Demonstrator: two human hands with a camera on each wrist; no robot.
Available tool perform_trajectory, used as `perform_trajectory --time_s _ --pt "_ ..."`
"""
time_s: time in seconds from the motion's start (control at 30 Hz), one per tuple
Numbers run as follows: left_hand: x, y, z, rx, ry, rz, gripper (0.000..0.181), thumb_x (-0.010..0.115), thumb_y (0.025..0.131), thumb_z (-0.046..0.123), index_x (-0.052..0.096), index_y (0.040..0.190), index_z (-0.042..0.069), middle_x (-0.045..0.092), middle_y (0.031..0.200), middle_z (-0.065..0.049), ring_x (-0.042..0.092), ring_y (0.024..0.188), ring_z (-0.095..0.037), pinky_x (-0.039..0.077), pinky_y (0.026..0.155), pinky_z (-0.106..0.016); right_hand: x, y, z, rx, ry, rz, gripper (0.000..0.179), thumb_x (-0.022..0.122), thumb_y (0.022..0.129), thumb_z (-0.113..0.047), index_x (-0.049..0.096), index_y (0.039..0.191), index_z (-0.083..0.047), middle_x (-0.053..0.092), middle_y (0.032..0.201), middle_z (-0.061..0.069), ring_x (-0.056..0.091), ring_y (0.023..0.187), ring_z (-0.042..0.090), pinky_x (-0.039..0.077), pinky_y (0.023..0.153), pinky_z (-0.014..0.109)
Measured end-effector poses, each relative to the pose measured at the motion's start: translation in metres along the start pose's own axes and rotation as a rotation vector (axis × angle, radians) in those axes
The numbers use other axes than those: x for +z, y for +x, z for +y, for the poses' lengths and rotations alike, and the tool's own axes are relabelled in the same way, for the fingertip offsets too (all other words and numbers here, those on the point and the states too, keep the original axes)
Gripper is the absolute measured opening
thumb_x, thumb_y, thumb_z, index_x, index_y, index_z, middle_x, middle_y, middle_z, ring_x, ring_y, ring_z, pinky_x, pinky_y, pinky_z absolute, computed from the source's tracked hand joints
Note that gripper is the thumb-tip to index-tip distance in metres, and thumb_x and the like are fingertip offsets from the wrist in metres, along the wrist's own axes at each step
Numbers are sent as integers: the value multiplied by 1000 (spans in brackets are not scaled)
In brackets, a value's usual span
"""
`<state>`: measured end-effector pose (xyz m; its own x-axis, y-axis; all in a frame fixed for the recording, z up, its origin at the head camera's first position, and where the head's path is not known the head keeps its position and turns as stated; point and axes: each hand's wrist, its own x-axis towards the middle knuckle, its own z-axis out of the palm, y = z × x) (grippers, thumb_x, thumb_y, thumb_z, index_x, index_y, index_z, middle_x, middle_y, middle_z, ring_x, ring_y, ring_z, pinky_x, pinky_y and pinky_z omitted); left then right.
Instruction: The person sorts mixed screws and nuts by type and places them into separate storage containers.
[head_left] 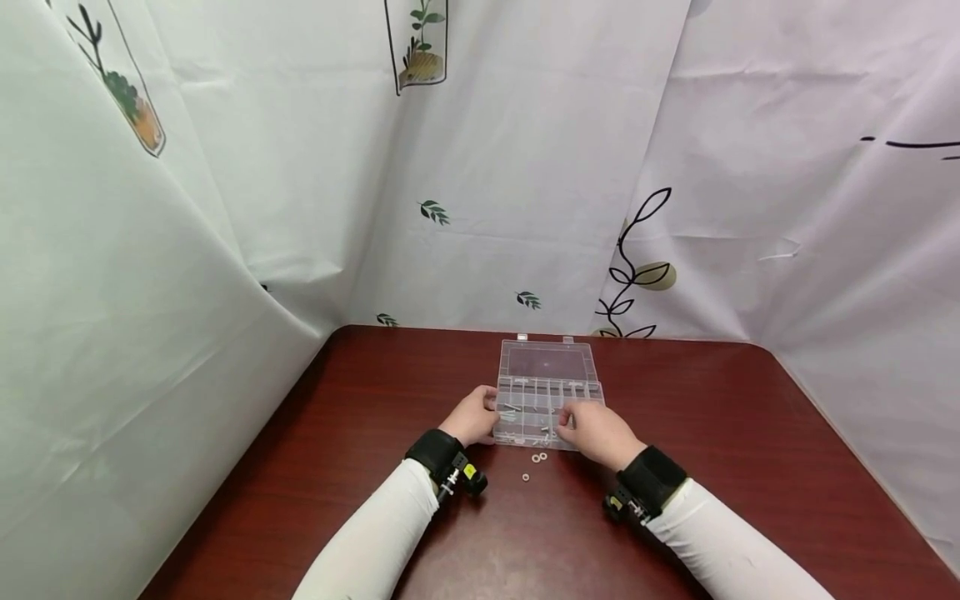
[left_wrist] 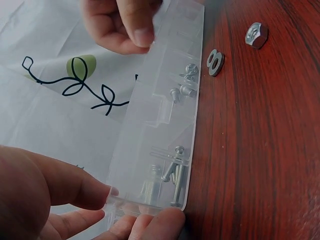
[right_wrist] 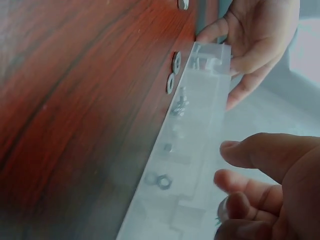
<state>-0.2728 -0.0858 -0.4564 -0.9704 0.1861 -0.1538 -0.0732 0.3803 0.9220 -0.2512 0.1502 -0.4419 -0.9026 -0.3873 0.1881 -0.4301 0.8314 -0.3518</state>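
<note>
A clear plastic compartment box (head_left: 536, 399) sits on the table, its lid (head_left: 547, 364) laid back. My left hand (head_left: 472, 417) grips the box's left end, thumb and fingers at its edge. Over the right half of the box is my right hand (head_left: 600, 432), fingers bent; in the right wrist view thumb and index finger are apart, nothing seen between them. Long screws (left_wrist: 176, 175) lie in the compartment nearest my left hand. Shorter screws (left_wrist: 186, 91) sit further along. Through the wall a hex nut (right_wrist: 164, 181) shows in another compartment.
On the table before the box lie two washers (left_wrist: 216, 65), touching or overlapping, and a loose nut (left_wrist: 256, 35) nearer me. The dark red wooden table (head_left: 720, 417) extends to both sides. A white patterned cloth (head_left: 487, 167) hangs behind it.
</note>
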Motion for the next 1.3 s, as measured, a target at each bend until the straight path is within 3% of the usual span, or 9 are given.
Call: perform_trajectory --time_s 0.13,0.3,0.47,0.67,1.3 --pt "1 2 -3 -3 -2 3 47 52 96 -2 43 143 0 50 121 -20 58 95 -28 60 63 -38 -1 -4 -12 -102 -19 -10 15 73 87 -20 61 78 -21 48 62 -11 44 56 7 41 53 26" --pt "2 2 -3 -1 19 9 46 53 97 -1 43 142 1 50 122 -19 58 95 -27 60 62 -38 -4 -9 -30 -256 -89 -107 11 74 86 -24 65 80 -21 50 65 -14 46 59 4 42 54 25" --pt "1 2 0 4 25 15 46 53 97 0 43 142 0 51 121 -19 59 94 -27 61 62 -37 -2 -11 -43 -349 -149 -166 16 77 81 -25 64 76 -18 49 64 -12 47 59 6 43 52 28" --pt "2 3 -3 1 25 14 48 53 96 -1 43 142 0 51 120 -19 59 89 -25 60 61 -37 8 -15 -51 -370 -192 -186 25 78 81 -26 58 67 -22 46 60 -13 46 55 6 42 50 28" --pt "1 1 -2 7 34 16 49 53 93 -2 43 141 0 51 118 -19 59 90 -26 60 60 -37 20 -15 -53 -403 -210 -195 24 79 81 -22 58 69 -22 50 63 -13 49 58 7 43 51 26"
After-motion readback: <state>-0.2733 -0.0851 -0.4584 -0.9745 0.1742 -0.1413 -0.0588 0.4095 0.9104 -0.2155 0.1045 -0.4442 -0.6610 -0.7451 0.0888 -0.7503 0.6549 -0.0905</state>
